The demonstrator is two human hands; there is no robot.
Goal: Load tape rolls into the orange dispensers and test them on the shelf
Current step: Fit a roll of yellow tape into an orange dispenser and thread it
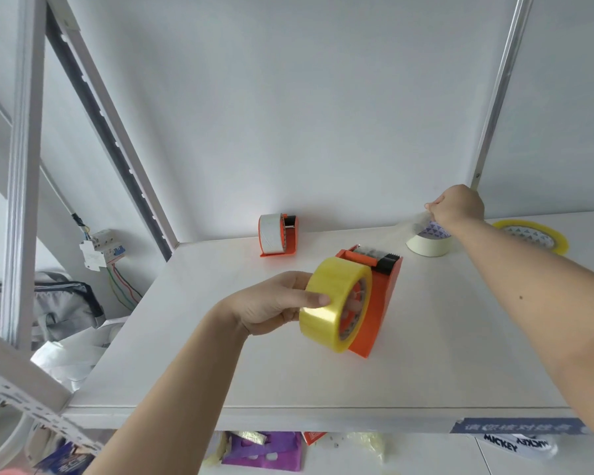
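Even, diffuse, cool-white lighting; no single source is visible. Shadows are faint, the softest lying beneath the yellow tape roll at frame centre. The white shelf reads bright without glare. Wide-angle distortion splays the uprights at the left and right edges. Lower corners appear soft and slightly blurred.

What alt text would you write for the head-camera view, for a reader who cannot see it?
A left hand steadies a yellow tape roll on an orange dispenser on a white shelf, while the right hand pulls tape away. A second loaded dispenser stands behind.
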